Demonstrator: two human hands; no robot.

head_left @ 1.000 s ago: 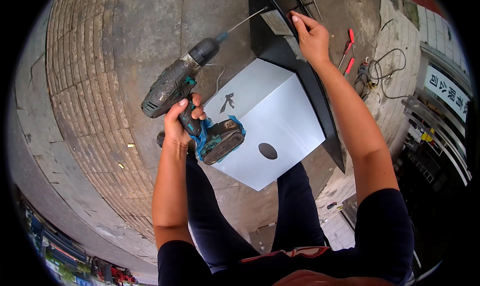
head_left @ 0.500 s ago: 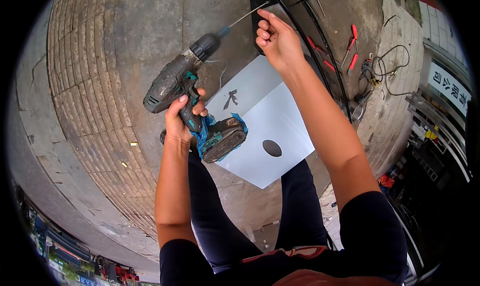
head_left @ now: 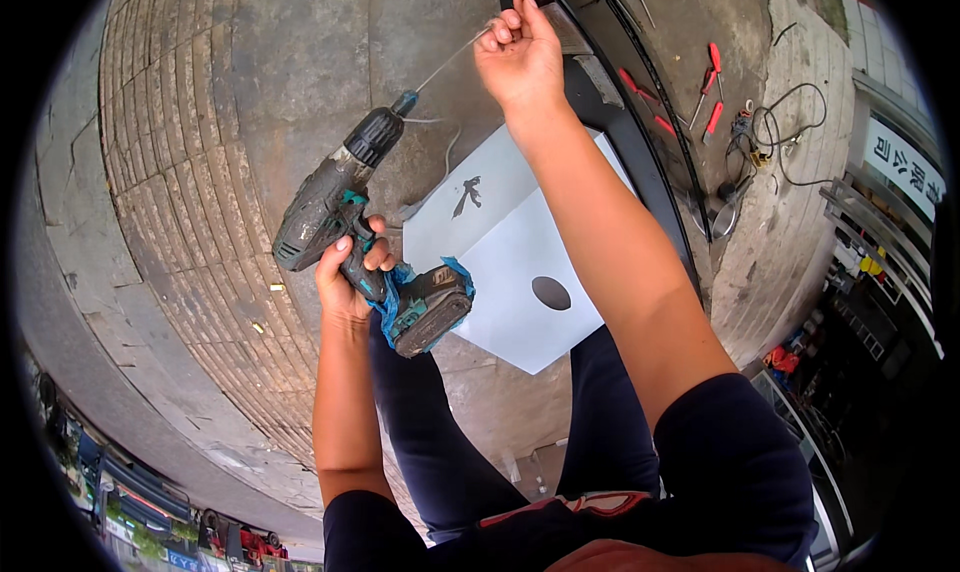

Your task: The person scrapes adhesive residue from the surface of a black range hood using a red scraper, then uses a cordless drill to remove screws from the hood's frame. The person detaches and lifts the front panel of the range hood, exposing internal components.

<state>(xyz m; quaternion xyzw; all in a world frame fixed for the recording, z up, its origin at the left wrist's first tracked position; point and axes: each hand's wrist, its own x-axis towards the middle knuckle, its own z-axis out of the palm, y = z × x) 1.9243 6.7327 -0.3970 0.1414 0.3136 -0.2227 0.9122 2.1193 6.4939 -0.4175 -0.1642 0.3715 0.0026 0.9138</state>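
My left hand grips the handle of a grimy black and teal drill, which has blue wrapping round its battery. A long thin bit points up and right from the chuck. Its far end meets my right hand, whose fingers are curled; whether they hold it is hidden. Behind that hand stands a black angled panel with lighter strips on it. Under the drill and my right forearm lies a pale folded metal piece with an oval hole and a dark cut-out shape, over my legs.
Several red-handled tools, a tangled cable, a metal pot and a long black rod lie on the pavement at right. A white sign and dark clutter are beyond. Vehicles show at the lower left.
My right hand has left the black panel's edge and moved left, fingers curling at the bit's end. The drill has shifted down and slightly left, still in my left hand.
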